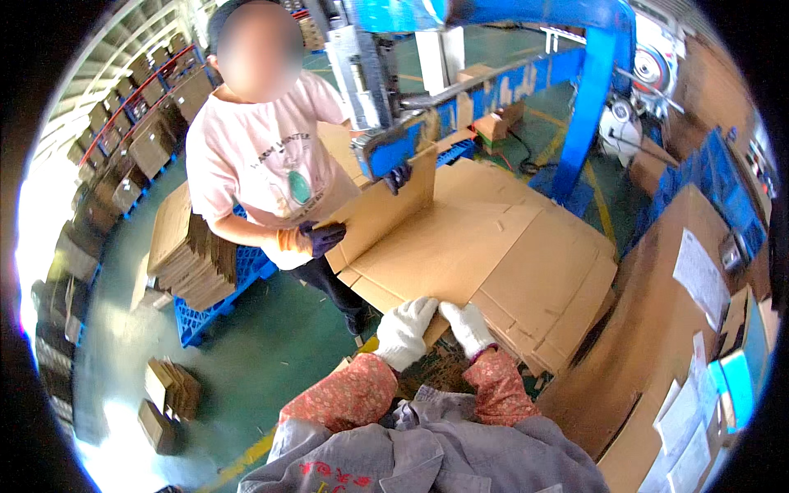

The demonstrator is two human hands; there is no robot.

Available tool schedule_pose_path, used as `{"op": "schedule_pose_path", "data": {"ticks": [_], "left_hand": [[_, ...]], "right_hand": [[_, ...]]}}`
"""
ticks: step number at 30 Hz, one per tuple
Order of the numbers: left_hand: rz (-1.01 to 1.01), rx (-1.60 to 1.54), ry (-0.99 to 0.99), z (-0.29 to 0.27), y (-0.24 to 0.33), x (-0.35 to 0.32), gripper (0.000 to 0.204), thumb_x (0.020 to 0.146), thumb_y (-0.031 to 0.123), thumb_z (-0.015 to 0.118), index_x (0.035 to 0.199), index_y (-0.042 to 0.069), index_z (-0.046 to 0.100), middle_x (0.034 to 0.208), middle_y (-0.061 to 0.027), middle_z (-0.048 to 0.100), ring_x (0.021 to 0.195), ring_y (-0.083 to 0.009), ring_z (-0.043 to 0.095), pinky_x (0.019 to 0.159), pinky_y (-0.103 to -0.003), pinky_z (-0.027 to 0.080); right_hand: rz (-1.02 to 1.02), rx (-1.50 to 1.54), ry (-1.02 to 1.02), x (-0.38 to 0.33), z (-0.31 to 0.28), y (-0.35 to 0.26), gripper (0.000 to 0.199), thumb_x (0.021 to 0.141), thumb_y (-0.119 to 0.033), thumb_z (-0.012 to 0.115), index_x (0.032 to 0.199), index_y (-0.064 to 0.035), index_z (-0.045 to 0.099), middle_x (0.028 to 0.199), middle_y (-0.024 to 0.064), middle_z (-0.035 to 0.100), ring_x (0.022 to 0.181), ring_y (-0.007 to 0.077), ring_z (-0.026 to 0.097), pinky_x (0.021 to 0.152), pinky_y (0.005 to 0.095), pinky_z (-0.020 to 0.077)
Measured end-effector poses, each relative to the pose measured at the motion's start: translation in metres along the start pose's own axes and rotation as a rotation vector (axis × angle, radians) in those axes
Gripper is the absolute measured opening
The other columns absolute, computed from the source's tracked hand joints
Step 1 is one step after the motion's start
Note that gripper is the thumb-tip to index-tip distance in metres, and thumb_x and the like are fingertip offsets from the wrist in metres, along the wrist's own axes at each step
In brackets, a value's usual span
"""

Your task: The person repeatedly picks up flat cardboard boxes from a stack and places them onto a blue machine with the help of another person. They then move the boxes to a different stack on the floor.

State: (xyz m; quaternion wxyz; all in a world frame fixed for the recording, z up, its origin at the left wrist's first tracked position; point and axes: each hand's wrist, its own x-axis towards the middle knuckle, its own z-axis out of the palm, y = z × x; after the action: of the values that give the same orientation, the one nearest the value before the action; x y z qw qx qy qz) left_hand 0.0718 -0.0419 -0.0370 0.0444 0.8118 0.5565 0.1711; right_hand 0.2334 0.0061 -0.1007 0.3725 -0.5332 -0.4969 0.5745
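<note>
Flat cardboard sheets (468,255) with crease lines lie in a stack before me, under the blue arm of a machine (493,94). My left hand (406,334), in a white knit glove, is closed on the near edge of the top cardboard sheet. Close beside it, my right hand (467,329), gloved alike, grips the same edge with its fingers partly hidden. Across the stack a co-worker in a pink shirt (275,156) holds a raised cardboard panel (390,209) with dark gloves, one at its near corner and one at its top.
To the left, a stack of folded cardboard (193,255) sits on a blue pallet (222,300). Smaller cardboard bundles (171,390) lie on the green floor. At right is a brown surface (633,329) with paper sheets (700,271). A blue machine post (585,115) rises behind the sheets.
</note>
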Motion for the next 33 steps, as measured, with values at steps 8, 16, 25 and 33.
{"op": "schedule_pose_path", "data": {"ticks": [8, 16, 25, 33], "left_hand": [[0.014, -0.221, 0.460, -0.130, -0.002, 0.012, 0.037, 0.084, 0.023, 0.074, 0.117, 0.008, 0.067, 0.102, -0.0173, 0.071, 0.092, -0.0393, 0.068, 0.079, -0.046, 0.055], [-0.586, -1.815, 0.322, -0.150, -0.008, 0.038, 0.051, 0.096, 0.030, 0.068, 0.138, 0.003, 0.052, 0.121, -0.0138, 0.068, 0.107, -0.0277, 0.070, 0.083, -0.043, 0.061], [-0.499, -2.020, 0.521, -0.184, -0.018, 0.066, 0.044, 0.098, 0.026, 0.068, 0.133, 0.004, 0.055, 0.123, -0.0107, 0.067, 0.109, -0.0270, 0.069, 0.089, -0.048, 0.060], [-0.389, -1.052, 0.809, -0.153, -0.002, 0.028, 0.067, 0.091, 0.013, 0.074, 0.148, -0.004, 0.043, 0.145, -0.0154, 0.053, 0.133, -0.0246, 0.050, 0.116, -0.040, 0.036]], "right_hand": [[-0.625, 0.104, 0.352, 0.043, -0.076, -0.137, 0.047, 0.098, -0.029, 0.068, 0.133, 0.0009, 0.058, 0.128, 0.0103, 0.061, 0.119, 0.0199, 0.057, 0.101, 0.0364, 0.0467], [-0.684, -0.052, 0.452, 0.173, -0.254, -0.297, 0.080, 0.094, -0.048, 0.067, 0.152, -0.0005, 0.041, 0.154, 0.0124, 0.046, 0.140, 0.0260, 0.043, 0.114, 0.0394, 0.0352], [-0.536, -0.248, 0.015, 0.275, -0.217, -0.365, 0.063, 0.086, -0.046, 0.075, 0.128, 0.0007, 0.066, 0.120, 0.0106, 0.070, 0.107, 0.0209, 0.064, 0.091, 0.0355, 0.0482], [-0.508, -0.405, 0.177, 0.397, -0.190, -0.410, 0.054, 0.082, -0.036, 0.082, 0.115, 0.0059, 0.072, 0.113, 0.0154, 0.073, 0.099, 0.0248, 0.069, 0.086, 0.0388, 0.0534]]}}
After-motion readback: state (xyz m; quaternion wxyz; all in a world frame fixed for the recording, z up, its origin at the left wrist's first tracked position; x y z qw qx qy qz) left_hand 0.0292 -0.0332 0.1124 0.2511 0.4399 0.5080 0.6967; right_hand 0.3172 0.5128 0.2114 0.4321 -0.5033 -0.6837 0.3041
